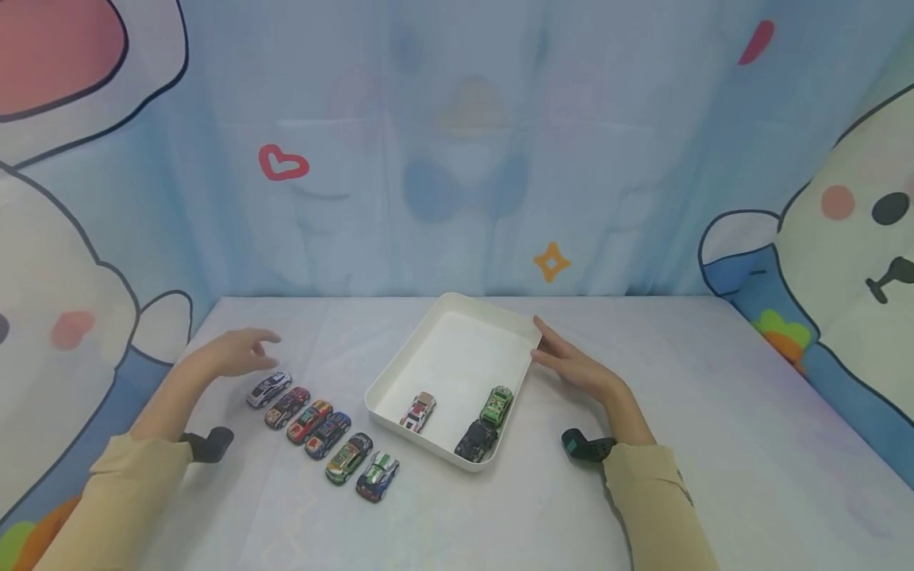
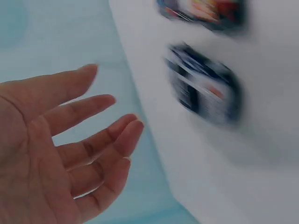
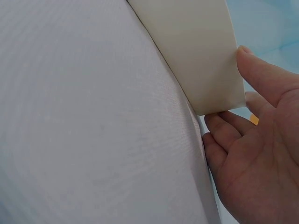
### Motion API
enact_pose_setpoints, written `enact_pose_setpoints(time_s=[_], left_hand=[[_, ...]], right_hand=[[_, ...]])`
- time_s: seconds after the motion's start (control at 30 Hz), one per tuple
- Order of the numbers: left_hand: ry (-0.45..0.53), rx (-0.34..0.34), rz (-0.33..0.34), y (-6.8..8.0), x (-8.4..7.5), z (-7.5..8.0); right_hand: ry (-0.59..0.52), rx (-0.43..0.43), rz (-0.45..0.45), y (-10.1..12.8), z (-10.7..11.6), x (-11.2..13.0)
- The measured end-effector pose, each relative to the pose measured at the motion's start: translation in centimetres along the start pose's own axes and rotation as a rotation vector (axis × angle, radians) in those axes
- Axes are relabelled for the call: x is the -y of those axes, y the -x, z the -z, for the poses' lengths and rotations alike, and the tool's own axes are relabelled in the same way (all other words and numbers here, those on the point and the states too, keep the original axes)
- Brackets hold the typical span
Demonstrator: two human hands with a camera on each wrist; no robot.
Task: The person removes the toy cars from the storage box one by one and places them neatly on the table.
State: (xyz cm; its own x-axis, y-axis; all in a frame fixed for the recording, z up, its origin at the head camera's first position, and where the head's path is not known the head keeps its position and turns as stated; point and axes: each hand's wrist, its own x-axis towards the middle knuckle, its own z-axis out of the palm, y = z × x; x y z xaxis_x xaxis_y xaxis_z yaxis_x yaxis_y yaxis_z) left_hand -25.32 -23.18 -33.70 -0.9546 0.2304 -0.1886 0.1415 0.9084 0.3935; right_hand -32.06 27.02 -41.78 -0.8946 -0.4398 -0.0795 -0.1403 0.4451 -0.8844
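Observation:
A white tray (image 1: 400, 369) lies at an angle in the middle of the table and holds three toy cars: a white one (image 1: 418, 411), a green one (image 1: 497, 405) and a black one (image 1: 476, 439). My right hand (image 1: 571, 364) rests with straight fingers against the tray's far right corner (image 3: 219, 100). A slanted row of several toy cars (image 1: 321, 432) stands left of the tray. My left hand (image 1: 239, 351) hovers open just above and behind the silver car (image 1: 269, 388) at the row's far end, holding nothing. That car shows blurred (image 2: 205, 91) in the left wrist view.
The table (image 1: 714, 444) wears a white cloth. A blue cartoon-printed curtain (image 1: 457, 159) hangs along the back and both sides. Each wrist carries a small dark camera mount (image 1: 587, 445).

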Motion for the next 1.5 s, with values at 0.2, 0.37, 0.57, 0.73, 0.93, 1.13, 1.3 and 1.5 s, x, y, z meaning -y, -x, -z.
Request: enact_pose_setpoints(time_s=[0.2, 0.37, 0.57, 0.73, 0.93, 1.13, 1.3, 1.5], left_hand=[[0.013, -0.011, -0.199, -3.5, -8.8, 0.7], [0.081, 0.104, -0.378, -6.7, -16.6, -0.7], [0.015, 0.178, -0.414, -9.9, -22.3, -4.6], [-0.093, 0.254, -0.328, -10.7, -24.1, -7.8], [-0.159, 0.362, -0.268, -11.0, -24.6, -10.2], [-0.162, 0.462, -0.265, -11.0, -24.9, -10.9], [-0.181, 0.427, -0.267, -10.5, -25.0, -10.7], [-0.198, 0.361, -0.301, -9.7, -25.1, -10.4]], right_hand=[[0.006, 0.01, 0.001, -0.1, -0.1, 0.0], [-0.015, 0.014, 0.014, -0.4, -0.2, 0.3], [-0.034, 0.019, 0.013, -0.6, -0.4, 0.2], [-0.031, 0.012, -0.003, -0.2, -0.6, 0.2], [-0.01, 0.002, -0.008, 0.0, -0.6, 0.2], [-0.004, 0.002, -0.014, -0.1, -0.5, -0.1], [-0.005, 0.004, -0.021, -0.1, -0.3, -0.2], [-0.007, 0.014, -0.005, -0.1, 0.0, -0.1]])
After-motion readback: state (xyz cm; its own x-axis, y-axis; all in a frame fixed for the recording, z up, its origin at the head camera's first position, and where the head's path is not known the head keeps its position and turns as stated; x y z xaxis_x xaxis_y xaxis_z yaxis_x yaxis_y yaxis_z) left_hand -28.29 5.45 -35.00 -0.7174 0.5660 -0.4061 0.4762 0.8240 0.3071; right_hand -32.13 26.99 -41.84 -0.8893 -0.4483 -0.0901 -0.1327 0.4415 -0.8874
